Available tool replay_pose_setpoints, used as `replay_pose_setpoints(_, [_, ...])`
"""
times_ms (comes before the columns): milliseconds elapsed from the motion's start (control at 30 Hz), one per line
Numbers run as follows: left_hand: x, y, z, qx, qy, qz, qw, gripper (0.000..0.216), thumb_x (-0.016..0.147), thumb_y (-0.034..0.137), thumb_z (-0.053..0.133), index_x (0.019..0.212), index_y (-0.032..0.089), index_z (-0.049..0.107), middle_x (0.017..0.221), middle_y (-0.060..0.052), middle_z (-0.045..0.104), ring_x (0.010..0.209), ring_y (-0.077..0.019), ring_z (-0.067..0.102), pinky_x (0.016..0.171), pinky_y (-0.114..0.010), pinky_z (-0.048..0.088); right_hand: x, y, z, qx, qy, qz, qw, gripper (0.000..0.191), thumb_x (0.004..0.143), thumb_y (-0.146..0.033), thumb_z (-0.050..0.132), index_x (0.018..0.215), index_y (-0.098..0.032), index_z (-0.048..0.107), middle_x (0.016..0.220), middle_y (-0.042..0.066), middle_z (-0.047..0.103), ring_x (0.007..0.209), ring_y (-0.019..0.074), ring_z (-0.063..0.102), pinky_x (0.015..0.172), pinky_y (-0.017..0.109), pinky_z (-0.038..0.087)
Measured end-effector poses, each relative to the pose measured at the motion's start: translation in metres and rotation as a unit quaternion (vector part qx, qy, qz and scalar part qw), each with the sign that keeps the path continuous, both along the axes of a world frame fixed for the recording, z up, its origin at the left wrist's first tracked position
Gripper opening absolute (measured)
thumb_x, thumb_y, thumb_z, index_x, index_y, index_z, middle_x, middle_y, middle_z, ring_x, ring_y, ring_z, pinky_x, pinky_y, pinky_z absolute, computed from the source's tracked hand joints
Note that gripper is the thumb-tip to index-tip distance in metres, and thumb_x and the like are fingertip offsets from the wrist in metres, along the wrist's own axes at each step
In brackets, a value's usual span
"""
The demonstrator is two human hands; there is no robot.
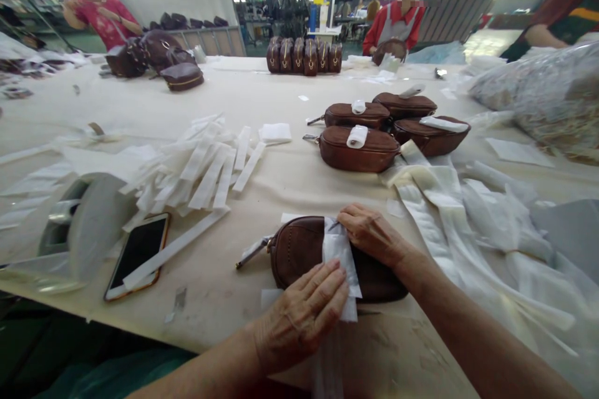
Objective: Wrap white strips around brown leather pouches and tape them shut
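Brown pouch (296,250) lies on its side at the near edge of the cream table (281,93), zip pull (251,254) pointing left. White strip (337,254) is draped across its middle. Left hand (304,312): open, palm down, fingers flat on the strip's near end. Right hand (370,234): palm down on the pouch's far edge, fingertips bent at the strip's upper end; cannot tell whether it pinches.

Left of the pouch: phone (138,255), screen up, with a heap of loose white strips (196,165) behind it. Farther back, right of centre: four more pouches (358,151), rolled white pieces on top. At the far side, a row of upright pouches (304,56) and a co-worker in a grey apron (397,22).
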State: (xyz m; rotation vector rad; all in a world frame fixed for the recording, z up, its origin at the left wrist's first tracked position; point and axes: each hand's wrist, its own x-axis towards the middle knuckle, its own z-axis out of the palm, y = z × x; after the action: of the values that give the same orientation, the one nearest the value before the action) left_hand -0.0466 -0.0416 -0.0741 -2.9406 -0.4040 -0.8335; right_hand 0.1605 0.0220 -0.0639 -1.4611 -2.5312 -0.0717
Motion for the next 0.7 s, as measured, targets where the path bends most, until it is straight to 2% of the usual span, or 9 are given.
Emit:
replay_pose_setpoints(233, [-0.001, 0.0, -0.001, -0.014, -0.021, -0.007, 1.0, 0.031, 0.087, 0.006, 0.033, 0.115, 0.002, 0.046, 0.116, -0.018, 0.056, 0.131, -0.0265, 0.028, 0.102, -0.04, 0.043, 0.0, -0.001, 0.003, 0.002, 0.004, -0.015, 1.0, 0.023, 0.073, 0.003, 0.044, 0.07, -0.013, 0.06, 0.074, 0.007, 0.061, 0.067, 0.0154, 0.053, 0.059, 0.023, 0.042])
replay_pose_setpoints(367, [-0.001, 0.0, -0.002, -0.003, -0.014, -0.013, 1.0, 0.03, 0.088, 0.008, 0.033, 0.114, 0.002, 0.048, 0.115, -0.018, 0.057, 0.13, -0.0267, 0.031, 0.1, -0.04, 0.044, 0.003, -0.008, 0.006, -0.007, 0.048, -0.008, 0.999, 0.023, 0.074, 0.002, 0.044, 0.075, -0.013, 0.062, 0.081, 0.009, 0.063, 0.074, 0.0172, 0.057, 0.067, 0.026, 0.046])
replay_pose_setpoints(467, [-0.001, 0.0, -0.003, 0.006, -0.007, -0.018, 1.0, 0.03, 0.088, 0.01, 0.037, 0.115, 0.002, 0.048, 0.117, -0.018, 0.057, 0.129, -0.0281, 0.031, 0.1, -0.042, 0.044, 0.003, -0.036, 0.014, 0.02, 0.178, 0.039, 0.983, 0.026, 0.079, -0.002, 0.043, 0.093, -0.014, 0.06, 0.094, 0.01, 0.063, 0.088, 0.0182, 0.057, 0.078, 0.03, 0.048])
replay_pose_setpoints(533, [-0.002, 0.0, -0.003, 0.006, -0.014, -0.02, 1.0, 0.03, 0.087, 0.01, 0.041, 0.115, 0.002, 0.048, 0.117, -0.018, 0.057, 0.129, -0.0283, 0.032, 0.1, -0.042, 0.044, 0.001, -0.063, 0.02, 0.003, 0.259, 0.075, 0.963, 0.027, 0.082, -0.008, 0.045, 0.105, -0.016, 0.056, 0.101, 0.009, 0.061, 0.096, 0.0185, 0.055, 0.085, 0.033, 0.047])
replay_pose_setpoints(633, [-0.002, 0.0, -0.005, -0.004, -0.046, -0.021, 0.999, 0.027, 0.087, 0.01, 0.041, 0.112, 0.001, 0.049, 0.115, -0.019, 0.058, 0.127, -0.0271, 0.035, 0.1, -0.04, 0.044, -0.006, -0.099, 0.019, -0.043, 0.296, 0.094, 0.95, 0.033, 0.081, -0.021, 0.054, 0.114, -0.017, 0.051, 0.109, 0.01, 0.059, 0.103, 0.0206, 0.052, 0.088, 0.037, 0.046])
replay_pose_setpoints(700, [-0.002, -0.001, -0.006, -0.016, -0.057, -0.024, 0.998, 0.025, 0.088, 0.01, 0.037, 0.108, 0.001, 0.049, 0.114, -0.019, 0.058, 0.126, -0.0264, 0.036, 0.1, -0.039, 0.045, -0.01, -0.113, 0.012, -0.028, 0.288, 0.08, 0.954, 0.042, 0.077, -0.023, 0.06, 0.117, -0.016, 0.049, 0.111, 0.011, 0.058, 0.104, 0.0222, 0.051, 0.088, 0.038, 0.045])
